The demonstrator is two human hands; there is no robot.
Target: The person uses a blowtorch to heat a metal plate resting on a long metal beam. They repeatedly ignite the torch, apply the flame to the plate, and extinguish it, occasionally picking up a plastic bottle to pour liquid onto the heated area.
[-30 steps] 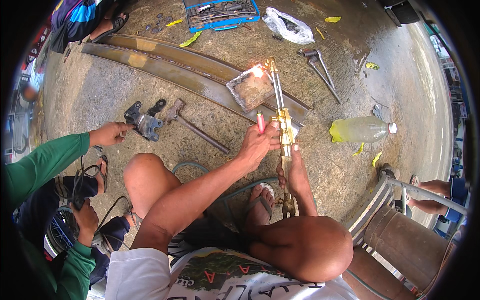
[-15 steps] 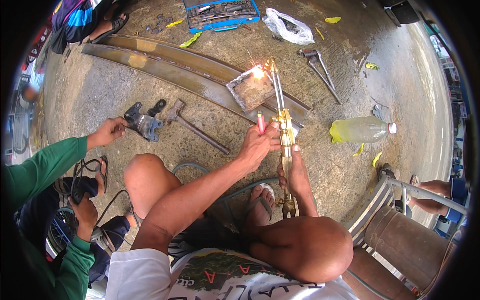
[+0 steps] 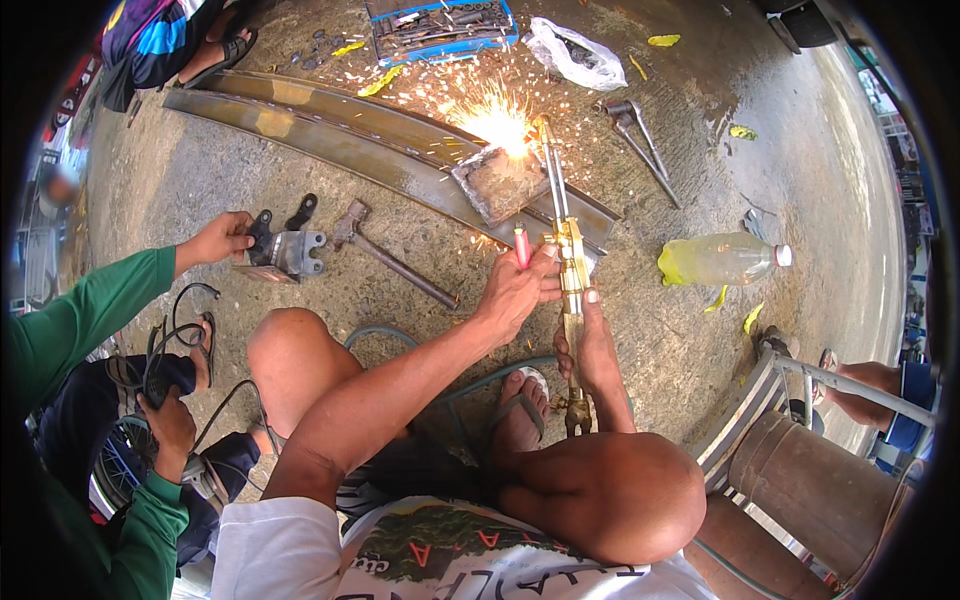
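Note:
My left hand (image 3: 515,290) grips the brass cutting torch (image 3: 570,260) at its valve block, with a pink lighter (image 3: 521,245) sticking up between the fingers. My right hand (image 3: 590,350) is wrapped around the torch handle lower down. The torch tubes reach forward to a small steel plate (image 3: 495,185) lying on a long steel channel (image 3: 330,135). A bright burst of sparks (image 3: 497,120) flies from the tip at the plate's far edge. My bare knees and sandalled foot frame the hands.
A person in a green sleeve at left has a hand (image 3: 222,238) on a grey metal bracket (image 3: 287,252). A hammer (image 3: 395,258), a plastic bottle (image 3: 720,260), wrenches (image 3: 635,130), a blue tool case (image 3: 440,25) and a white bag (image 3: 575,50) lie on the concrete. A metal chair (image 3: 790,440) stands at right.
The small flame at the torch tip has turned into a wide spray of sparks. The green-sleeved person's hand has moved right onto the bracket. My hands have stayed in place.

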